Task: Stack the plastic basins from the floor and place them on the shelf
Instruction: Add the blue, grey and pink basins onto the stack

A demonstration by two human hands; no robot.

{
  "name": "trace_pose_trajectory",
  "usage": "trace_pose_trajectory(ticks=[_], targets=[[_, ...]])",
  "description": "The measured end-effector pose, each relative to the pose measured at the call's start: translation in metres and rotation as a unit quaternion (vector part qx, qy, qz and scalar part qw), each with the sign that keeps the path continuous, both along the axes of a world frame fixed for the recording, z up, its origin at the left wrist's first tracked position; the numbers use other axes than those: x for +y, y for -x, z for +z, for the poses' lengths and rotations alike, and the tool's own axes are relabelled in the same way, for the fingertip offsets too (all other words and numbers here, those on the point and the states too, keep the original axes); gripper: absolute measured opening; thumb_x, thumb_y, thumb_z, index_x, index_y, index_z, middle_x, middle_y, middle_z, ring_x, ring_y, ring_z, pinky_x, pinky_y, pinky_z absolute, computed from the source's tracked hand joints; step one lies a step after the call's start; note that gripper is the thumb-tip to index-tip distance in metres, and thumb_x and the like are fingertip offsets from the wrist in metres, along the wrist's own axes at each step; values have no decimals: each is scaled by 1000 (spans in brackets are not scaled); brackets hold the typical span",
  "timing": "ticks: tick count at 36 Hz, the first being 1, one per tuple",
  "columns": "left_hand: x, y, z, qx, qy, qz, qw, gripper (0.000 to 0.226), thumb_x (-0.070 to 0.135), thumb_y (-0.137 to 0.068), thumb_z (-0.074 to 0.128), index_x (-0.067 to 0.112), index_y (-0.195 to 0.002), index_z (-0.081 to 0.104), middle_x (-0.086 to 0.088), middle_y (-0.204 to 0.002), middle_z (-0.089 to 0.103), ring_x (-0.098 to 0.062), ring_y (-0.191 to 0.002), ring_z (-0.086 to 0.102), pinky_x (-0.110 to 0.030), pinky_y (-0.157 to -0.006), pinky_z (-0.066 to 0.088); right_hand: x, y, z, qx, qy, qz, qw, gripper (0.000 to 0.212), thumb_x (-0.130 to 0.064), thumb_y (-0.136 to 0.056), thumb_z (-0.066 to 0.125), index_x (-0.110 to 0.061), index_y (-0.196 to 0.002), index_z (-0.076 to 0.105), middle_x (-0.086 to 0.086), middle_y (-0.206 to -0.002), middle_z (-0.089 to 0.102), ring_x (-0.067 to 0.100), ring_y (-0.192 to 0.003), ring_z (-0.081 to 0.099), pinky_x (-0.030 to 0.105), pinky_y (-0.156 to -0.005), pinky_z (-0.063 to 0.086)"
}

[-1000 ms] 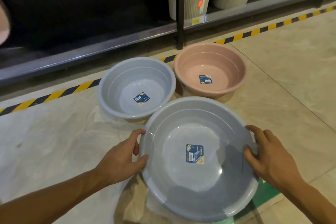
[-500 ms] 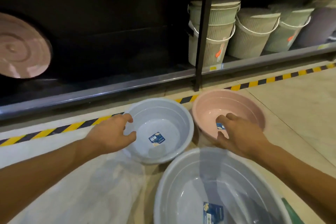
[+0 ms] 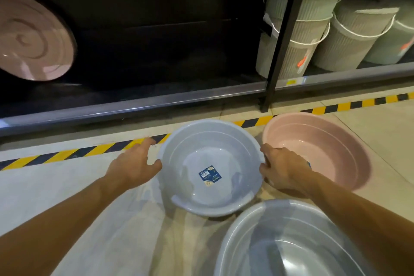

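Small grey-blue basin point(image 3: 210, 168): smooth moulded plastic, semi-gloss, soft highlights on the inner wall; printed paper label point(image 3: 210, 175) stuck flat to its bottom.

Pink basin point(image 3: 318, 148): same smooth plastic, slightly more matt, faint sheen at the base.

Large grey basin point(image 3: 289, 242), nearest: plastic, the glossiest of the three, with broad reflections.

Floor point(image 3: 380, 123): polished stone-look tile, low sheen, smooth; striped hazard tape point(image 3: 67, 155) along its far edge looks like flat vinyl.

Shelf front edge point(image 3: 156, 103): brushed grey metal, dull shine. Upright post point(image 3: 284, 36): black painted metal, matt.

Buckets point(image 3: 349, 38) on the shelf: ribbed matt plastic, finely fluted walls.

Pink basin on the shelf point(image 3: 31, 36): glossy plastic with ringed ridges.
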State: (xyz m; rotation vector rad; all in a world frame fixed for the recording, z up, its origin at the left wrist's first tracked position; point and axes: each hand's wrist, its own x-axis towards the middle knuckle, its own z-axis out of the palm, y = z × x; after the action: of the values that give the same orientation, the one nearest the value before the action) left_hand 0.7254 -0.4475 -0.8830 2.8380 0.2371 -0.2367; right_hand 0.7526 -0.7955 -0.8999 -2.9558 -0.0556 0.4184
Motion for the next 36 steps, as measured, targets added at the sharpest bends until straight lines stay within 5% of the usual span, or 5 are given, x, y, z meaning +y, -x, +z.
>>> trace_pose_trajectory(ticks=[14,22,27,32,36], targets=[[2,-15,-65,91,227,81,966,76,24,-90,70,33,-153,29,-6,-132,56,-28,-111,60,-45,-98,53,0,-10,-59,24,-206,-107,973,80,-23,-90,68,-20,-156,24,12,-135,60,35,-118,59,40,-103,45],[15,-16,-33,27,330,38,943,84,10,-82,77,37,-149,34,-9,-94,60,-15,-77,69,-25,-68,51,-10,4,-30,-11,-342,-125,931,78,-24,-87,71,-37,-152,29,-10,-88,63,10,-82,67,27,-81,55],[18,-9,2,-15,341,-31,939,90,19,-72,87,45,-144,39,-1,-91,66,-15,-79,69,-26,-74,52,-30,32,10,-53,-331,-121,934,80,-36,-81,79,-44,-147,35,-2,-91,67,12,-75,71,25,-65,60],[3,11,35,-7,351,-85,933,110,66,-36,90,52,-134,42,1,-87,65,-18,-77,67,-31,-76,53,-53,78,48,-91,-387,-115,910,76,-23,-79,82,-40,-143,43,5,-90,65,8,-76,70,24,-59,59],[-9,29,51,2,361,-119,925,105,58,-40,93,52,-132,43,1,-80,63,-29,-82,66,-45,-84,56,-73,119,63,-125,-362,-116,917,75,-39,-75,82,-48,-139,45,-3,-86,66,9,-76,66,25,-64,58]])
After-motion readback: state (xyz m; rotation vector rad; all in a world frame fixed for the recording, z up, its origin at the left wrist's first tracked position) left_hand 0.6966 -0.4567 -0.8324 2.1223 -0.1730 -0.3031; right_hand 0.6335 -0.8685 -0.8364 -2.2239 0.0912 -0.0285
